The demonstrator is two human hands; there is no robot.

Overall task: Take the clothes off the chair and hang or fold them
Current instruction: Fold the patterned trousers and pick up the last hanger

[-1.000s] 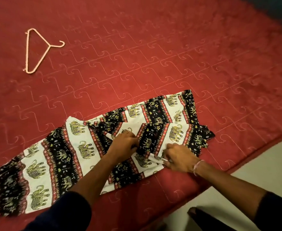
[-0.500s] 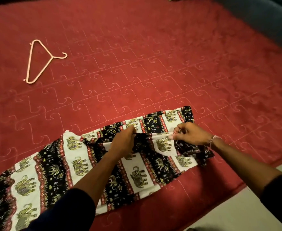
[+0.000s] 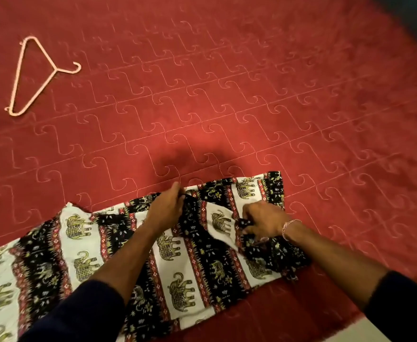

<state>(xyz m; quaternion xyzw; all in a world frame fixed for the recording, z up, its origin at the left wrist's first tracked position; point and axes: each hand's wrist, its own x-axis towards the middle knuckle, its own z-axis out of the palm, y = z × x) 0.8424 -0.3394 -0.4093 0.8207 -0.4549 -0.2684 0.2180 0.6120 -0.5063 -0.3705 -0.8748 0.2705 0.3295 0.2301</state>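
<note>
1. Head view, change: since half a second ago the right hand (image 3: 264, 222) has dropped from the far edge of the garment toward the near side, and the left hand (image 3: 166, 207) has slid slightly outward along the upper fold; the hanger (image 3: 33, 77) has not been touched.
2. Head view, where things are: the elephant-print trousers (image 3: 172, 262) lie spread across the red quilted bed (image 3: 227, 107), near its front edge, running off the frame at the left. The pink hanger lies well apart, at the far left of the bed.
3. Head view, grip: the left hand pinches a raised black fold of cloth between thumb and fingers; the right hand's fingers are curled round a bunched dark piece at the waist end.
4. Handling, as a judgement: the cloth looks thin, light and limp, so it will sag and crumple rather than hold a crease. It is best held at seams or the waistband, both hands well apart, kept taut and smoothed flat on the bed before each fold.
</note>
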